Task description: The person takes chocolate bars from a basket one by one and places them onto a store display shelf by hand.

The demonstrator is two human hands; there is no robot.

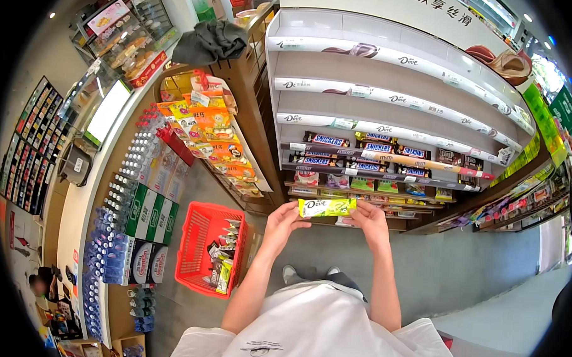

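Observation:
A green and white Dove chocolate bar (326, 207) is stretched level between my two hands in front of the shelves. My left hand (282, 224) pinches its left end, and my right hand (371, 223) grips the right end. Behind it stands a display shelf (378, 71) with Dove-labelled rails; its upper tiers show bare boards. Snickers bars (378, 148) and other packets lie on the lower tiers. On the floor to the left, a red shopping basket (195, 251) holds several wrapped bars, some green, some brown.
Orange snack bags (215, 129) hang on a rack left of the shelf. Water bottles (101, 241) and boxed drinks line the counter (77, 190) at far left. A dark cloth (209, 42) lies on top of the rack. A person (49, 290) sits behind the counter.

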